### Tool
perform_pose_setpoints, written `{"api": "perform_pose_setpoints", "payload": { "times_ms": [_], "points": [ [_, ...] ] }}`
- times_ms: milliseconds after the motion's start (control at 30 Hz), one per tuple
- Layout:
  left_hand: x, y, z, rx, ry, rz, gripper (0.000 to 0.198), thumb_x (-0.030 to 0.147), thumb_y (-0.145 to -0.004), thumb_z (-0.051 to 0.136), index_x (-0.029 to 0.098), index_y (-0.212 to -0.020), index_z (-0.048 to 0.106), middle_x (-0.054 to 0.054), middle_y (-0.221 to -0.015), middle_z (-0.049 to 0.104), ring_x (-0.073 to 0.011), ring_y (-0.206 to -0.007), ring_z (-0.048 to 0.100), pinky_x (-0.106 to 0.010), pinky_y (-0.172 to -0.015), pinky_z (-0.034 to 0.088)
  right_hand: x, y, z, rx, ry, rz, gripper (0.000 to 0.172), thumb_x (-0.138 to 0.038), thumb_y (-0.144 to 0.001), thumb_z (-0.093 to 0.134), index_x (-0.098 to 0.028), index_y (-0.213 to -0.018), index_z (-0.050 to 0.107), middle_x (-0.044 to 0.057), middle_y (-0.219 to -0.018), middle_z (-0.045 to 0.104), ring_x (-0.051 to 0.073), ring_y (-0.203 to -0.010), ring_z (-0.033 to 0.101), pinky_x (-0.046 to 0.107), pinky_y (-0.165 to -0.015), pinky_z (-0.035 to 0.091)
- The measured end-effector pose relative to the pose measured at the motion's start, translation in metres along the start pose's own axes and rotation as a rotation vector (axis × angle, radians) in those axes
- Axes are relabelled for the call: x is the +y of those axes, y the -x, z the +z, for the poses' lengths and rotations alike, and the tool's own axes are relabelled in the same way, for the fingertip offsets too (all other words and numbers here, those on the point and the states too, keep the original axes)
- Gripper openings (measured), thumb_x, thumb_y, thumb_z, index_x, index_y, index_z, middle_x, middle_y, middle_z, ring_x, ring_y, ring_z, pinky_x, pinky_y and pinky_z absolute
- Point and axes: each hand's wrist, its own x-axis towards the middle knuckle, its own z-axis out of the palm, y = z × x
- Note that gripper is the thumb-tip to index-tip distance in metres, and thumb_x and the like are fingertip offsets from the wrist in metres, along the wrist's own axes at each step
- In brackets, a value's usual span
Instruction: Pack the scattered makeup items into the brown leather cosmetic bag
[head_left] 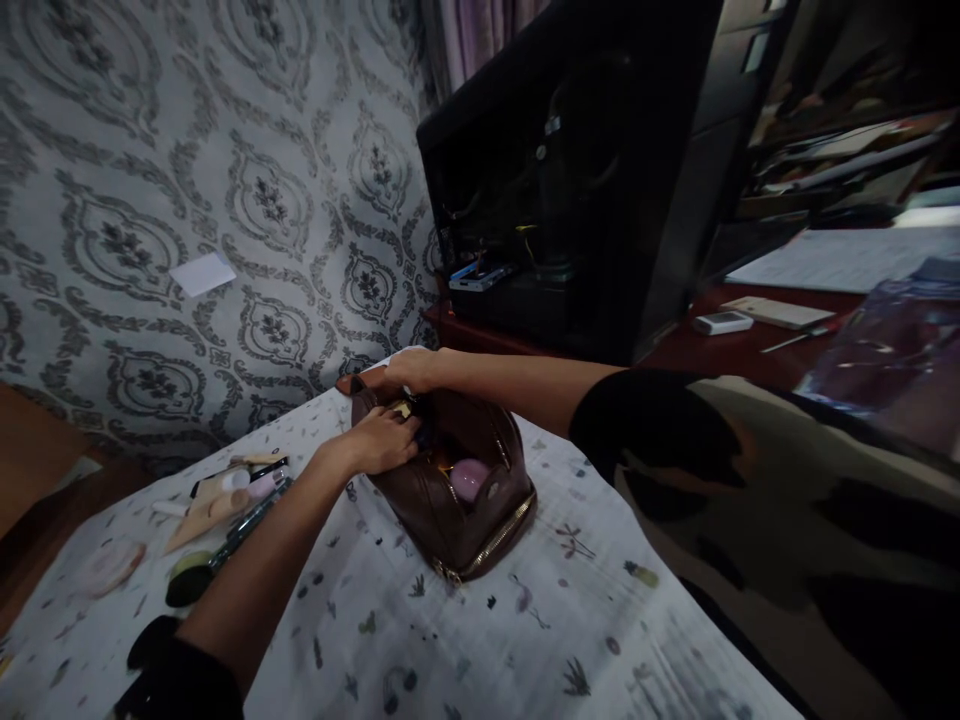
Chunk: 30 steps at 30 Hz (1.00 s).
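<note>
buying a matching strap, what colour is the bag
The bag is dark brown, seen in the head view.

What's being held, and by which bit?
The right grip seems to hold the brown leathery bag by its far end; whether the left grip holds anything is hidden.

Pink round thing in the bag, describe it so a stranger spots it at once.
On the white patterned cloth sits an open brown bag with gold zips. Inside, at its near end, is the pink round thing, the only pink item visible there.

The right sleeve (pixel 757 530) is blotched black and brown, the left sleeve (pixel 187 685) black.
</note>
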Motion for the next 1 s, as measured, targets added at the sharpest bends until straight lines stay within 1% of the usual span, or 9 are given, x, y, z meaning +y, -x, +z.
{"api": "perform_pose_setpoints", "payload": {
  "times_ms": [100, 200, 367, 500, 567, 733, 833, 1000],
  "points": [
    [0.0, -0.001, 0.002, -0.002, -0.004, -0.015, 0.041, 0.029, -0.098, 0.037, 0.011, -0.131, 0.052, -0.02, -0.134, 0.063, -0.0319, -0.13, 0.054, -0.046, -0.109, 0.038, -0.005, 0.001, -0.003, -0.011, 0.047, 0.076, 0.024, -0.017, -0.089, 0.063, -0.013, -0.11, 0.074, 0.012, -0.102, 0.074, 0.025, -0.098, 0.07, 0.029, -0.077, 0.048],
    [0.001, 0.0, 0.003, -0.001, -0.008, -0.038, 0.041, 0.029, -0.097, 0.038, 0.011, -0.132, 0.051, -0.02, -0.135, 0.062, -0.0315, -0.13, 0.055, -0.045, -0.109, 0.038, -0.01, 0.003, -0.006, -0.014, 0.069, 0.111, 0.019, -0.021, -0.093, 0.062, -0.012, -0.105, 0.073, 0.012, -0.101, 0.074, 0.024, -0.097, 0.07, 0.03, -0.078, 0.051],
    [0.003, -0.001, 0.003, -0.004, -0.017, -0.06, 0.038, 0.03, -0.097, 0.042, 0.017, -0.131, 0.052, -0.016, -0.135, 0.063, -0.029, -0.129, 0.057, -0.044, -0.108, 0.039, -0.012, 0.003, -0.003, -0.019, 0.095, 0.108, 0.025, -0.032, -0.097, 0.062, -0.014, -0.114, 0.066, 0.007, -0.112, 0.069, 0.02, -0.099, 0.067, 0.041, -0.087, 0.057],
    [0.002, -0.002, 0.003, -0.012, -0.005, -0.062, 0.037, 0.028, -0.095, 0.044, 0.016, -0.129, 0.053, -0.016, -0.137, 0.063, -0.0295, -0.131, 0.056, -0.044, -0.11, 0.039, -0.012, 0.001, 0.001, -0.022, 0.097, 0.111, 0.029, -0.035, -0.097, 0.062, -0.015, -0.118, 0.064, 0.008, -0.115, 0.067, 0.021, -0.1, 0.067, 0.042, -0.088, 0.057],
    [0.001, -0.003, 0.003, -0.013, 0.004, -0.066, 0.039, 0.028, -0.094, 0.045, 0.016, -0.13, 0.052, -0.016, -0.139, 0.061, -0.0291, -0.133, 0.054, -0.043, -0.111, 0.038, -0.011, 0.002, 0.001, -0.015, 0.092, 0.101, 0.028, -0.033, -0.098, 0.06, -0.014, -0.118, 0.064, 0.009, -0.114, 0.068, 0.021, -0.1, 0.067, 0.04, -0.087, 0.056],
    [0.0, -0.004, 0.001, -0.016, 0.013, -0.065, 0.039, 0.028, -0.092, 0.047, 0.017, -0.129, 0.052, -0.015, -0.137, 0.062, -0.0286, -0.133, 0.054, -0.042, -0.11, 0.039, -0.011, 0.005, -0.002, 0.006, 0.088, 0.079, 0.024, -0.019, -0.095, 0.058, -0.011, -0.114, 0.072, 0.016, -0.107, 0.074, 0.025, -0.099, 0.069, 0.03, -0.08, 0.049],
    [0.0, -0.005, 0.001, -0.019, 0.006, -0.074, 0.039, 0.029, -0.093, 0.046, 0.018, -0.13, 0.052, -0.014, -0.137, 0.063, -0.0282, -0.133, 0.054, -0.042, -0.11, 0.04, -0.009, 0.002, -0.001, -0.002, 0.096, 0.063, 0.026, -0.017, -0.093, 0.058, -0.01, -0.113, 0.073, 0.017, -0.106, 0.074, 0.024, -0.096, 0.07, 0.028, -0.078, 0.048],
    [0.002, -0.005, 0.002, -0.012, 0.014, -0.086, 0.04, 0.029, -0.094, 0.044, 0.016, -0.131, 0.052, -0.016, -0.137, 0.062, -0.03, -0.134, 0.053, -0.045, -0.111, 0.039, -0.007, 0.0, -0.002, -0.027, 0.122, 0.015, 0.03, -0.012, -0.088, 0.061, -0.009, -0.116, 0.071, 0.016, -0.107, 0.074, 0.024, -0.095, 0.069, 0.028, -0.074, 0.045]
  ]
}}
